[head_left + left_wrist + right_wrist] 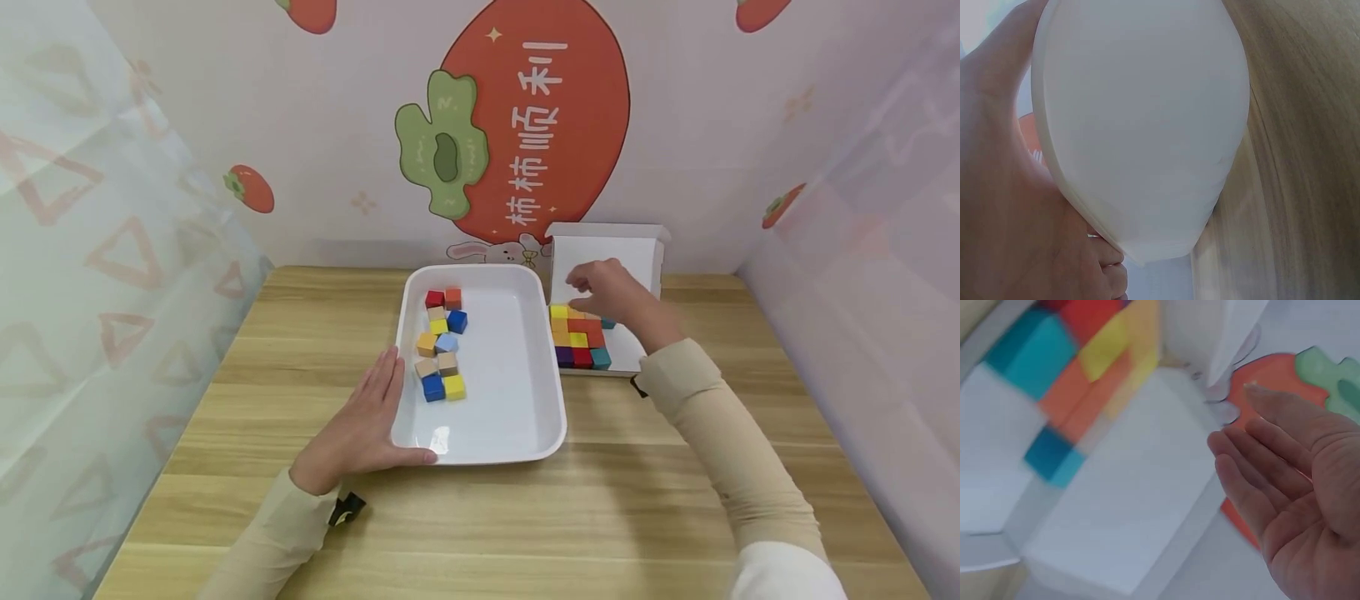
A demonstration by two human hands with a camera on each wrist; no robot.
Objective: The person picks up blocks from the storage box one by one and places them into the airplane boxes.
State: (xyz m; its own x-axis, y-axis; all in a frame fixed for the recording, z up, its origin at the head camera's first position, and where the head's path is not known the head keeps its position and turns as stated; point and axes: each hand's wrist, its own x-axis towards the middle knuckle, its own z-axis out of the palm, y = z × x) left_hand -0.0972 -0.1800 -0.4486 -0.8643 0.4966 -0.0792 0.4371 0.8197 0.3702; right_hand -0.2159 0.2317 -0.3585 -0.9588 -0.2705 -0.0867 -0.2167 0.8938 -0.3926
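Observation:
My left hand [367,421] rests at the near left corner of a white tray [551,392], its fingers along the left rim and its thumb over the near rim. The left wrist view has the tray's outer wall [1147,125] beside that hand. Several small wooden cubes in red, blue, yellow and plain wood lie at the tray's left side, including a yellow cube [454,387]. My right hand [603,287] hovers over an open white cardboard box [626,354], empty, with fingers loosely bent [1254,487]. Coloured blocks sit together in the box, among them a teal block [601,358].
Both containers stand on a wood-grain table [480,525], the box directly right of the tray. The raised box lid [600,250] stands close to the printed back wall [337,125]. Pale curtains [862,275] border the table's sides.

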